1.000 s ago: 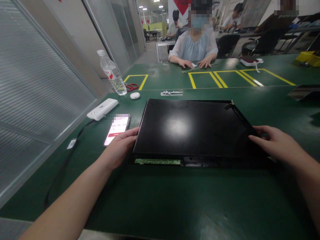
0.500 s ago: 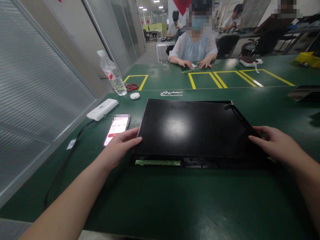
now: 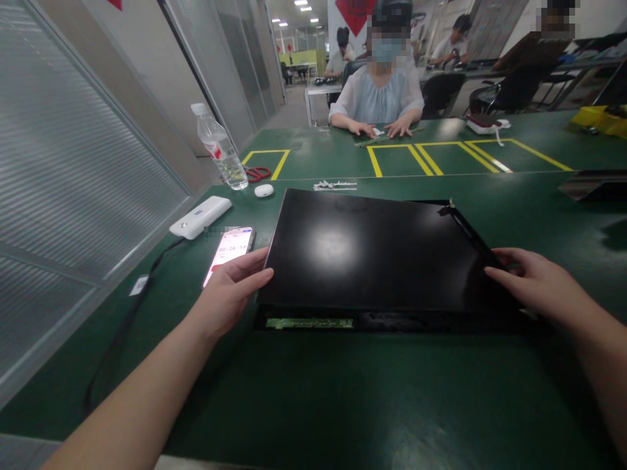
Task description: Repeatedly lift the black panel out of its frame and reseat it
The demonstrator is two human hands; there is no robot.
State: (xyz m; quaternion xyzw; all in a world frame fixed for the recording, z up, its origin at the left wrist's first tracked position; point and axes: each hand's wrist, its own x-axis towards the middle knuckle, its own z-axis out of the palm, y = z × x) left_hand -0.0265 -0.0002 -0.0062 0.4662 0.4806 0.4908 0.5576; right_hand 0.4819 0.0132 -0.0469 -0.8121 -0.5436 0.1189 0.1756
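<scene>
Beside L hand [image 3: 229, 297] on panel [image 3: 372, 254]: phone [image 3: 230, 250], 00:26:58.

Phone [image 3: 229, 253] face-up on the green worktop [image 3: 343, 391] just beyond the left hand [image 3: 230, 294], screen lit, timer digits reading about 00:26:58 over a red bar, bottle [image 3: 219, 145] label red, print too small to read

place: electronics assembly workshop | evidence: long green-matted counter [image 3: 343, 391] with yellow taped bays [image 3: 373, 160] toward its far edge | opened screen panel [image 3: 372, 254] with bare circuit strip [image 3: 308, 323] | seated co-workers [image 3: 377, 98] at further counters behind | glass partition [image 3: 73, 196] along the left edge | ceiling strip lights [image 3: 301, 3]
</scene>
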